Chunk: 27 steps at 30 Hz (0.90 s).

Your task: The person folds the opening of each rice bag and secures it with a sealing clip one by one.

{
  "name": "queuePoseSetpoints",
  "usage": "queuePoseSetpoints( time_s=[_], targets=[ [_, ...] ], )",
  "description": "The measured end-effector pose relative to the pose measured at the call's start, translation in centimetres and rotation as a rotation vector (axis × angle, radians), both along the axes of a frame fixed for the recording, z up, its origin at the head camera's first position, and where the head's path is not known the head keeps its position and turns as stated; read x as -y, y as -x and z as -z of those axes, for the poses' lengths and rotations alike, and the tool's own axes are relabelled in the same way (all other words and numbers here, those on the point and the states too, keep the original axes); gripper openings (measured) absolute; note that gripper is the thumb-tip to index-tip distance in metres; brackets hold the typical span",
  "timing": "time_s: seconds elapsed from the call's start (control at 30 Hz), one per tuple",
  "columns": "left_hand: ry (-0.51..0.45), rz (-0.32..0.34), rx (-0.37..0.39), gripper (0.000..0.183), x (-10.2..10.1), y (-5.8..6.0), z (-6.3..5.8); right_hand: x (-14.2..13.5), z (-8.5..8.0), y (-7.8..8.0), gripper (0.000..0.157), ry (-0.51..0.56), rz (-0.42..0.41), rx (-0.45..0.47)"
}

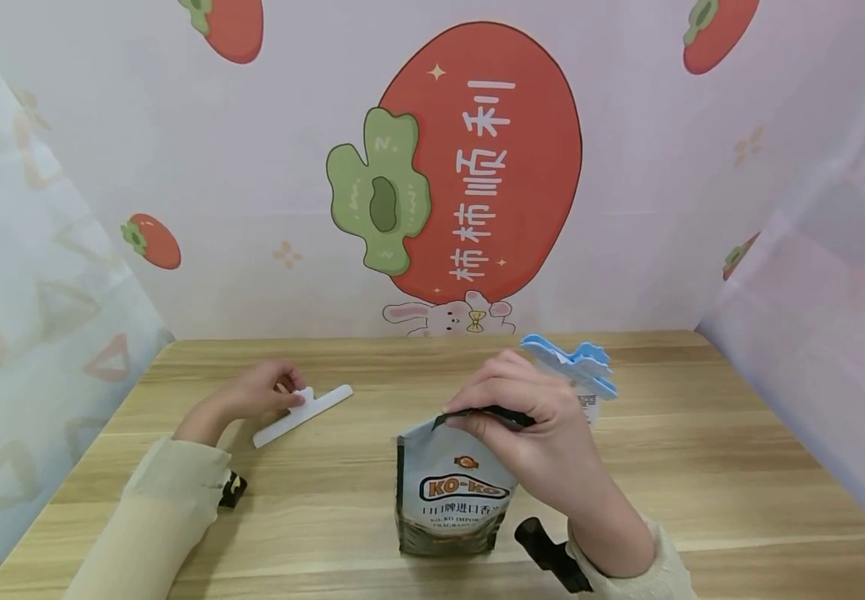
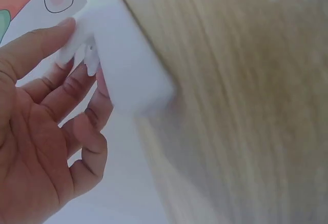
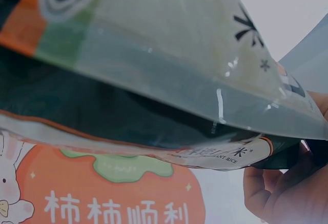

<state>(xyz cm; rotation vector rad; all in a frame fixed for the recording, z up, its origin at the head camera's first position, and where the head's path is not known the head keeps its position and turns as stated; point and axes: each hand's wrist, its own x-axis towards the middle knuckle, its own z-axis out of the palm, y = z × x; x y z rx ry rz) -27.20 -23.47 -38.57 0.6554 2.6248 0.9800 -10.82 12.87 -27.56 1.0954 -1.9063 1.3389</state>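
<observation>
In the head view my left hand [image 1: 252,393] is at the left of the table. Its thumb and fingers pinch the handle of a white bag clip [image 1: 320,406], whose long bar lies slantwise close over the wood. The left wrist view shows the clip's broad white bar [image 2: 128,55] beyond my fingertips. A KO-KO rice bag [image 1: 457,517], silver and dark green, stands upright near the front middle. My right hand [image 1: 541,433] grips its top edge, thumb in front and fingers behind. In the right wrist view the bag's side [image 3: 154,75] fills much of the picture.
Behind my right hand are light blue bag clips [image 1: 575,367], with a partly hidden pale thing bearing a printed code [image 1: 588,406] just below them. The wooden table [image 1: 312,517] ends at a back wall [image 1: 252,275] printed with persimmons. Pale side walls flank it.
</observation>
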Motion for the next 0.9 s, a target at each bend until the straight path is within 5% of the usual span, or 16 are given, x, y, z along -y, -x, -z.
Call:
queuePoseSetpoints(
  time_s=[0.2, 0.5, 0.67, 0.9],
  targets=[
    [0.042, 0.003, 0.005, 0.037, -0.5, -0.5, -0.4, 0.0, 0.0, 0.0, 0.027, 0.002, -0.001, -0.004],
    [0.094, -0.05, -0.089, 0.022, -1.2, -1.6, -0.4, 0.1, 0.1, 0.0, 0.026, -0.002, -0.001, -0.001],
    [0.056, -0.078, -0.129, 0.027, -1.1, -2.1, -0.9, 0.1, 0.1, 0.1, 0.026, -0.008, 0.003, 0.004],
    [-0.079, -0.075, -0.17, 0.033, -1.9, -3.7, -3.4, 0.1, 0.0, 0.0, 0.026, -0.008, 0.007, 0.002]
  ],
)
